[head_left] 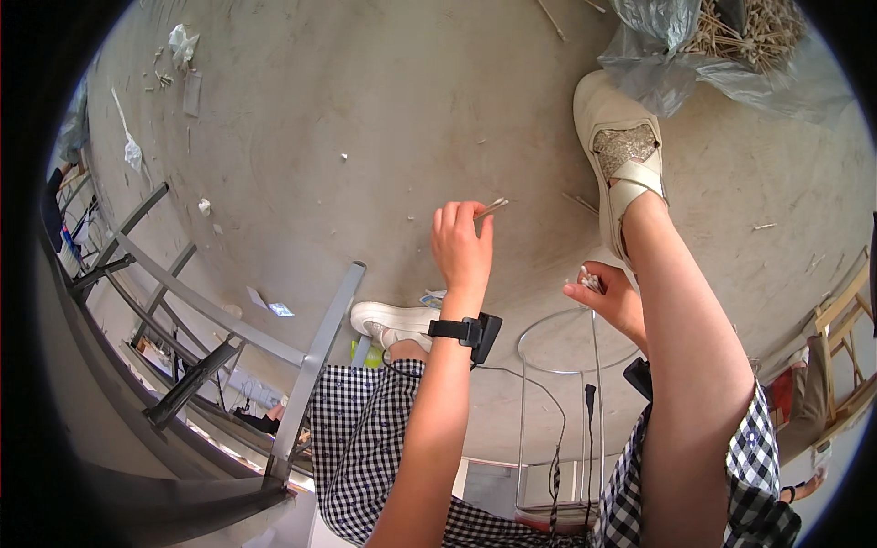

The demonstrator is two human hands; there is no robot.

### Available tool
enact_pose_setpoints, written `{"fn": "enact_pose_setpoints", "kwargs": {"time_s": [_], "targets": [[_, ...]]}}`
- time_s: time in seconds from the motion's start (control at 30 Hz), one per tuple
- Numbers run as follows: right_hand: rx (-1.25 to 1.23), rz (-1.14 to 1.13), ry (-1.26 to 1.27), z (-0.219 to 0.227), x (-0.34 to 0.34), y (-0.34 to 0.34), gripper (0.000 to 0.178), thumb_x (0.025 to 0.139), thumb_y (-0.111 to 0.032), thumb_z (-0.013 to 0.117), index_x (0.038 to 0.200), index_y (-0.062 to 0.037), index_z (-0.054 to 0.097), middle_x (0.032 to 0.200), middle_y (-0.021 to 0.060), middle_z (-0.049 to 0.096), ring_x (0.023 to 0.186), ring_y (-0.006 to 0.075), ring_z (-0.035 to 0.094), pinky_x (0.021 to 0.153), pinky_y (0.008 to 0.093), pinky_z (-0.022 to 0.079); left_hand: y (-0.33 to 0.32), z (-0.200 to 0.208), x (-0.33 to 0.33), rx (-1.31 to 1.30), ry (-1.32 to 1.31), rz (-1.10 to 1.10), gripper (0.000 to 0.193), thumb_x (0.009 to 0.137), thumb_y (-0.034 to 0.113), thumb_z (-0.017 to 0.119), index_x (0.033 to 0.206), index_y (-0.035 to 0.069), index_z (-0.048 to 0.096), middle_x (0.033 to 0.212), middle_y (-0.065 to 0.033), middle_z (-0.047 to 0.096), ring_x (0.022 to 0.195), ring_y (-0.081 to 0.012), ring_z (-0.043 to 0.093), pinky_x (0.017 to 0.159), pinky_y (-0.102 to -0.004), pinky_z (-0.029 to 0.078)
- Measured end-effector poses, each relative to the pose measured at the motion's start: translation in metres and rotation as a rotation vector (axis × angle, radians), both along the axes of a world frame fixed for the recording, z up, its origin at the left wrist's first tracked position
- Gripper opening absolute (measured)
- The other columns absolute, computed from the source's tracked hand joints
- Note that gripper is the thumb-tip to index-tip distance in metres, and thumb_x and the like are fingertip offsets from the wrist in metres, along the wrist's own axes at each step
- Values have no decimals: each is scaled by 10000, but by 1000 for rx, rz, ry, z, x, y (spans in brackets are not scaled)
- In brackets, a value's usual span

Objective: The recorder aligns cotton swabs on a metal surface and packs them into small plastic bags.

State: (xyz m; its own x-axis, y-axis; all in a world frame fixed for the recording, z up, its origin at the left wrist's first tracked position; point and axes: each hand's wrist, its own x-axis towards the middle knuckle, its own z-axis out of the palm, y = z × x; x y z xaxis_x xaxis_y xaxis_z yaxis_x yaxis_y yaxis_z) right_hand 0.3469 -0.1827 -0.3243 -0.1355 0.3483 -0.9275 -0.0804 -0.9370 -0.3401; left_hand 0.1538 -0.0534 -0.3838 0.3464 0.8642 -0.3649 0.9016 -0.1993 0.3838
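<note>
Two bare hands worked above a rough grey concrete floor. The left hand, a black strap-on device at its wrist, had its fingertips pinched together on a thin pale stick held out over the floor. The right hand, partly hidden behind the raised right leg, was closed on a small bundle of whitish pieces, too small to make out. At the top right, a crumpled grey plastic bag held a heap of tan sticks, cut off by the rim. A cream sandal with a glittery panel lay just beside the bag. Grey metal frame bars crossed the lower left, and a thin wire stand stood between the checked-cloth knees.
</note>
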Motion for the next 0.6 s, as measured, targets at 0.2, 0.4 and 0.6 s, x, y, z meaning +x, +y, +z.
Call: {"fn": "enact_pose_setpoints", "kwargs": {"time_s": [0.2, 0.4, 0.6], "targets": [[-15, 27, -20, 2, 1, -1, 364, 856, -326, 739, 759, -54, 518, 585, -40, 351, 567, 72, 277, 517, 273, 247, 2, -10, -2, -12, 23, -57, 128, 724, 79, 745, 788, 92, 635, 848, -35, 591, 846, -239, 564, 724, -376, 460], [-44, 0, 9, 3, -1, -7, 401, 853, -377, 727, 768, -45, 520, 590, -22, 382, 571, 87, 309, 528, 290, 275, 2, -14, 1, 11, 13, -182, 117, 693, 72, 724, 753, 101, 628, 822, -40, 582, 817, -244, 566, 705, -378, 458], [-19, -15, 20, -1, -4, -11, 395, 849, -368, 732, 770, -40, 526, 589, -23, 387, 572, 84, 316, 524, 291, 283, -8, -6, 40, -106, -263, -369, 128, 655, 64, 708, 731, 94, 609, 793, -57, 559, 808, -263, 560, 699, -395, 458]]}}
